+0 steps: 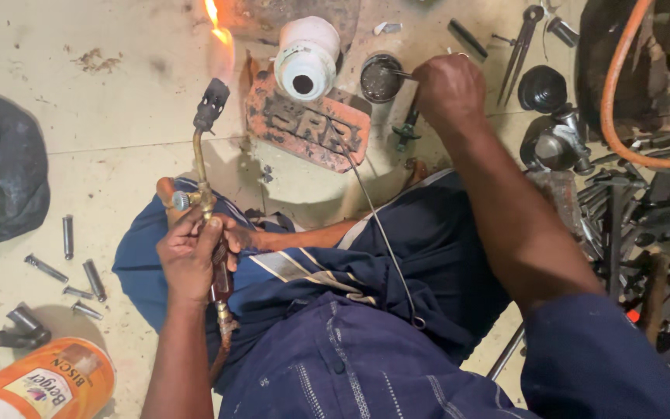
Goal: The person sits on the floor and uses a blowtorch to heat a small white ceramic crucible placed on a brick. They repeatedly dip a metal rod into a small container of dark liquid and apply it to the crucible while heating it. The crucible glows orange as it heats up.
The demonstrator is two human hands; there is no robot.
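Note:
My left hand grips the handle of a brass gas torch; its black nozzle points away from me and an orange flame burns at its tip. My right hand reaches forward and holds a thin metal rod, whose end dips into a small round tin of dark paste. A white plastic jar lies on its side to the left of the tin. A rusty orange metal block sits just below the jar. A thin wire runs from the block over my lap.
Several steel bolts lie on the tiled floor at left, near a black bag and an orange tin. A pile of dark metal tools and an orange hose crowd the right. Dividers lie at top.

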